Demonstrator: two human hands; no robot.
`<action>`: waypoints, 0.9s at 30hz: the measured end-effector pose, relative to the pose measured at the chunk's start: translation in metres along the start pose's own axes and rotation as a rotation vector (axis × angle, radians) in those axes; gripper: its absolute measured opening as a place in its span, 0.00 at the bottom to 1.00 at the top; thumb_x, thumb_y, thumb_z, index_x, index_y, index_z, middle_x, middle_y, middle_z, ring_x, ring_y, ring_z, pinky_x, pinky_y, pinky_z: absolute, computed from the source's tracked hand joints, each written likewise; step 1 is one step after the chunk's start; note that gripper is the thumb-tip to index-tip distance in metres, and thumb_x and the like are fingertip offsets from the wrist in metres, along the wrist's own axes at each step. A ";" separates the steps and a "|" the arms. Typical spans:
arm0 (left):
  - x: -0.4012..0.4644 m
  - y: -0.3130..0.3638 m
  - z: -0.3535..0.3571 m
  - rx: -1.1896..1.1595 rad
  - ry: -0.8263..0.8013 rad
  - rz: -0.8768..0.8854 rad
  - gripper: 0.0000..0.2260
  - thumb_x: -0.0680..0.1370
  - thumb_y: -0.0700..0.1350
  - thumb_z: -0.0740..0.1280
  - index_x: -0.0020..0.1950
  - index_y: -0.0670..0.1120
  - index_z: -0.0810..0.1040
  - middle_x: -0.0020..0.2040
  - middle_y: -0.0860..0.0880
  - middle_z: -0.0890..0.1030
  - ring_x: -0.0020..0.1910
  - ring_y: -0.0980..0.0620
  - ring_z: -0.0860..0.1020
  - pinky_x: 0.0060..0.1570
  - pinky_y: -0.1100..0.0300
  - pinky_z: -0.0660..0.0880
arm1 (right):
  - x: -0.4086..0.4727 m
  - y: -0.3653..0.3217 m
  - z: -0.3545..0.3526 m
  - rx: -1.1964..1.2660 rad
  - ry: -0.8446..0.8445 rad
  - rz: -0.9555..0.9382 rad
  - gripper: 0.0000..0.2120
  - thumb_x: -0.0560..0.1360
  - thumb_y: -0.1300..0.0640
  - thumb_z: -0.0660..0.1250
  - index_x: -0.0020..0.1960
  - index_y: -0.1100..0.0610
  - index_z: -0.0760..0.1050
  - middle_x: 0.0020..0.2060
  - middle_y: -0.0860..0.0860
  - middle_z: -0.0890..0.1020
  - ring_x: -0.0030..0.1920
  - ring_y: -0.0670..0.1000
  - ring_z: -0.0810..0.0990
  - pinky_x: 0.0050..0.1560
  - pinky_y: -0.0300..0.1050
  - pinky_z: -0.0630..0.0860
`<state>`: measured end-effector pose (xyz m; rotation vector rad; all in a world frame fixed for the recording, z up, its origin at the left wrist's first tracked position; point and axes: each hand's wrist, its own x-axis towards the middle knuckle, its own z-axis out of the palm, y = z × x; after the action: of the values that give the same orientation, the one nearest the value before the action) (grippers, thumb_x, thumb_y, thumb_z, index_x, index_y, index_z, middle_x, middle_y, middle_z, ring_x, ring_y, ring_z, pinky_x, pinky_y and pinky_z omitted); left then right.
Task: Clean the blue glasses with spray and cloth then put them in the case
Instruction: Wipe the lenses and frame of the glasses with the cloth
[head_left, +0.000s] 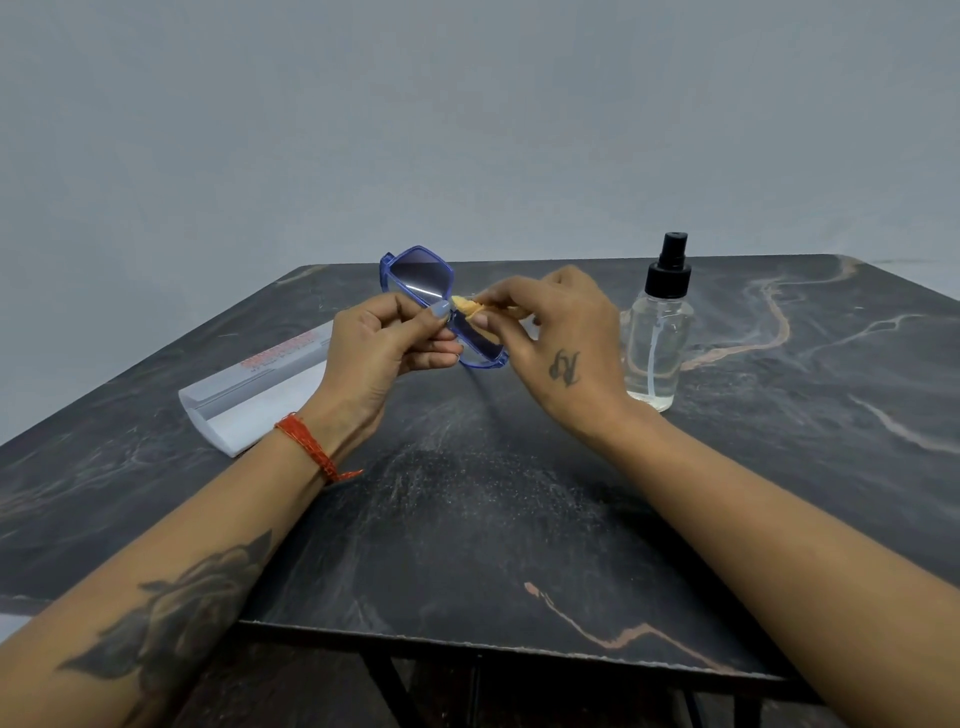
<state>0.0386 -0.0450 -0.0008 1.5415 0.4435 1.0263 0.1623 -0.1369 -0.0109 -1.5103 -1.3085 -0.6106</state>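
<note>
The blue glasses (418, 278) are held above the middle of the table, turned on end so one lens stands up and the other points down. My left hand (387, 345) grips the frame at the bridge between thumb and fingers. My right hand (553, 338) pinches a small orange cloth (470, 307) against the lower lens. The white glasses case (249, 395) lies open on the table to the left, partly behind my left wrist. A clear spray bottle (657, 332) with a black pump top stands upright to the right of my right hand.
The dark marble-patterned table (467, 519) carries a film of fine droplets or dust in front of my hands. Its near edge runs across the bottom, with black legs below. A plain grey wall stands behind.
</note>
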 end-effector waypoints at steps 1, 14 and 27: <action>0.000 0.000 0.000 0.000 0.001 -0.001 0.07 0.75 0.36 0.66 0.38 0.38 0.74 0.28 0.49 0.81 0.30 0.54 0.81 0.33 0.65 0.79 | -0.001 -0.001 0.001 0.007 -0.012 -0.030 0.04 0.72 0.54 0.70 0.45 0.52 0.82 0.33 0.49 0.81 0.39 0.47 0.73 0.35 0.37 0.68; 0.003 -0.001 -0.002 -0.040 0.045 -0.028 0.07 0.75 0.37 0.66 0.37 0.38 0.74 0.27 0.49 0.81 0.30 0.54 0.81 0.32 0.66 0.77 | 0.001 0.008 -0.008 -0.109 -0.057 -0.198 0.02 0.68 0.60 0.69 0.41 0.56 0.80 0.29 0.48 0.80 0.34 0.51 0.74 0.31 0.42 0.70; 0.000 0.000 -0.001 0.002 0.014 0.007 0.06 0.75 0.37 0.66 0.39 0.37 0.75 0.27 0.49 0.80 0.30 0.55 0.81 0.32 0.66 0.78 | 0.004 0.002 0.001 0.237 -0.034 0.041 0.12 0.72 0.67 0.66 0.50 0.55 0.82 0.41 0.50 0.83 0.39 0.47 0.81 0.41 0.47 0.80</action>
<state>0.0382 -0.0444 -0.0003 1.5393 0.4493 1.0429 0.1649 -0.1345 -0.0086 -1.3545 -1.3223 -0.3899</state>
